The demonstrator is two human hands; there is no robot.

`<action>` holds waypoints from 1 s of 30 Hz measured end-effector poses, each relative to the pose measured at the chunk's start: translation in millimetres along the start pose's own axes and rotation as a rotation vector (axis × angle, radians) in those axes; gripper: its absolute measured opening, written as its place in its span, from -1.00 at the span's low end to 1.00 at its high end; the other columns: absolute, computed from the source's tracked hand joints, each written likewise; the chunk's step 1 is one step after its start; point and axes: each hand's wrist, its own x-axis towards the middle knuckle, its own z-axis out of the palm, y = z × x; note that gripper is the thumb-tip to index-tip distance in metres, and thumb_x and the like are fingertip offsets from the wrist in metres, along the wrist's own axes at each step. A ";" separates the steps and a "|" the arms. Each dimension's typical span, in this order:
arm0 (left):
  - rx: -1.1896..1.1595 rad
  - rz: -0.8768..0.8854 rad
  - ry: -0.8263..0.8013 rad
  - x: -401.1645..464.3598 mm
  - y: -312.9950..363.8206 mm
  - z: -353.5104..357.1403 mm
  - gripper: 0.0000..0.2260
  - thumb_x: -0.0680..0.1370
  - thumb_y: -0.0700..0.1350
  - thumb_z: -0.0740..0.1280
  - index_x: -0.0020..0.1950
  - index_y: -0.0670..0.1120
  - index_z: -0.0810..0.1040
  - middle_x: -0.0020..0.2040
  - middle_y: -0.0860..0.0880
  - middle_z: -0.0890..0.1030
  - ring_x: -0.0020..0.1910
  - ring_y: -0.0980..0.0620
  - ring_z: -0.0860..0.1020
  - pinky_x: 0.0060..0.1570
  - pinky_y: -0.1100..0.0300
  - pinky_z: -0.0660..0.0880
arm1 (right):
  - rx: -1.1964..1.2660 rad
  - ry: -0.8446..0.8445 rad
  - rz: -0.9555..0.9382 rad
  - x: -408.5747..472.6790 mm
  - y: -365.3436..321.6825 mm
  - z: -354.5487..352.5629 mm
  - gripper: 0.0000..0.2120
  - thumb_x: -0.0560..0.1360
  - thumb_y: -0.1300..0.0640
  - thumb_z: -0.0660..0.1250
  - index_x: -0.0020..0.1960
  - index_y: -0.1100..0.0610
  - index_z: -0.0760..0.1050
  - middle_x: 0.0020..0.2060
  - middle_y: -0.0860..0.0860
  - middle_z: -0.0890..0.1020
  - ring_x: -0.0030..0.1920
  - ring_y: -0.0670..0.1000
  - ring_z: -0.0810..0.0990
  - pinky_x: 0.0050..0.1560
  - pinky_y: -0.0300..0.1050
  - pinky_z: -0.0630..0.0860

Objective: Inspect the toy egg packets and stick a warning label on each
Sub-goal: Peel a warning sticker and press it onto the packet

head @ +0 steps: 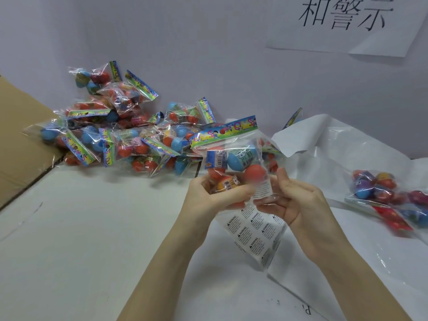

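Observation:
My left hand grips a clear packet of toy eggs by its lower part, holding it upright above the table. The packet has a colourful header strip and holds blue, red and orange eggs. My right hand presses a small white warning label against the packet's lower right, with fingers curled behind it. Below both hands lies a sheet of warning labels on the table.
A big heap of egg packets is piled against the back wall at left. A few more packets lie at the right on crumpled white plastic. A cardboard flap stands at the far left. A paper sign hangs on the wall.

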 end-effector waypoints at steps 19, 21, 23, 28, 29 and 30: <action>-0.065 0.102 0.778 12.1 -4.8 -20.0 -0.76 0.56 -0.07 0.26 -0.26 -0.12 0.56 -0.35 -0.05 0.62 -0.50 0.10 0.49 -0.51 0.36 0.38 | 0.116 0.213 0.012 3.6 -11.0 -22.5 -0.55 0.11 -0.23 0.47 -0.09 -0.14 0.42 0.08 -0.20 0.57 0.06 -0.22 0.55 0.00 -0.19 0.51; 0.040 0.065 0.874 17.4 -10.8 -32.1 -0.89 0.54 -0.15 0.29 -0.17 -0.12 0.53 -0.19 -0.02 0.57 -0.25 0.04 0.51 -0.30 0.28 0.44 | -0.267 0.244 -0.122 2.3 -1.1 -12.4 -0.67 0.26 -0.08 0.44 -0.02 -0.22 0.42 -0.05 -0.38 0.55 -0.02 -0.37 0.52 -0.06 -0.44 0.43; 0.216 0.029 0.863 24.5 -11.3 -42.1 -0.88 0.51 -0.15 0.35 0.01 -0.11 0.47 -0.01 -0.04 0.52 -0.01 -0.01 0.48 -0.02 0.14 0.46 | -0.912 0.325 -0.391 4.2 11.8 -12.3 -0.54 0.36 -0.01 0.47 0.22 -0.14 0.45 -0.07 -0.29 0.58 -0.06 -0.21 0.57 0.00 -0.34 0.40; 1.011 0.133 0.772 61.9 8.5 -63.9 -0.34 0.40 0.02 0.46 0.40 -0.12 0.28 0.41 -0.18 0.22 0.40 -0.16 0.20 0.32 -0.04 0.22 | -1.420 0.455 -0.743 5.6 26.3 -7.4 -0.82 0.28 0.05 0.40 -0.17 0.11 0.65 -0.23 -0.01 0.69 -0.23 0.04 0.64 -0.01 -0.01 0.33; 1.195 0.140 0.707 71.1 12.0 -68.1 -0.26 0.40 0.09 0.45 0.46 -0.06 0.19 0.49 -0.15 0.12 0.47 -0.13 0.10 0.36 -0.07 0.16 | -1.425 0.435 -0.753 5.1 26.4 -5.7 -0.85 0.30 0.05 0.39 -0.20 0.10 0.64 -0.26 -0.04 0.68 -0.25 0.02 0.63 -0.03 -0.03 0.30; 1.386 0.128 0.620 79.6 14.4 -72.4 -0.22 0.41 0.17 0.41 0.50 0.01 0.12 0.54 -0.10 0.03 0.51 -0.10 0.00 0.39 -0.10 0.09 | -1.436 0.423 -0.778 4.2 27.3 -4.6 -0.87 0.31 0.05 0.38 -0.21 0.08 0.63 -0.28 -0.06 0.67 -0.27 0.01 0.62 -0.03 -0.04 0.30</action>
